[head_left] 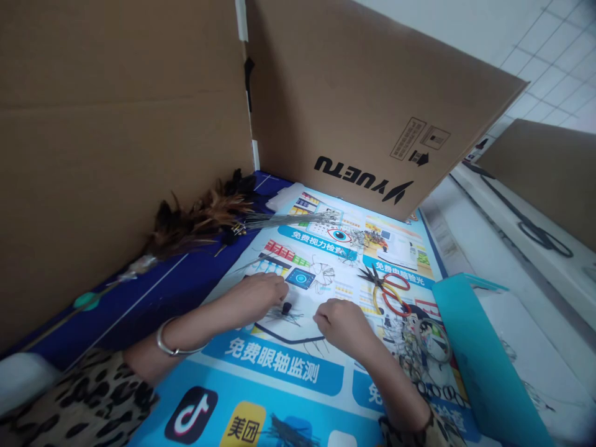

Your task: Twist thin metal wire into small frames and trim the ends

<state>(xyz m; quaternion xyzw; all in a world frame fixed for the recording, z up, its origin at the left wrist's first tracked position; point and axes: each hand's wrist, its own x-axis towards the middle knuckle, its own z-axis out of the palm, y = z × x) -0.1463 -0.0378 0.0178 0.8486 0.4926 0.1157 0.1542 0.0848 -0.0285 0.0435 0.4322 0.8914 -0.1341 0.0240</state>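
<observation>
My left hand (263, 295), a silver bangle on its wrist, is closed in a pinch above the printed sheet (298, 388). Facing it across a small gap is my right hand (344, 323), its fingers also curled closed. Whatever either hand holds is hidden or too thin to make out. Between and just below them lie short thin dark wires (286, 316) with a small black piece. Beyond my right hand rest tools with red and yellow handles (395, 295). A loose coil of fine wire (323, 277) lies past my left hand.
Cardboard panels (363, 93) wall the far and left sides. Brown feathers (200, 217) and a bundle of thin wires (288, 220) lie at the back left. To the right are jumbled wire rings (433, 347) and a teal box (479, 354). More dark wires (291, 431) lie in front.
</observation>
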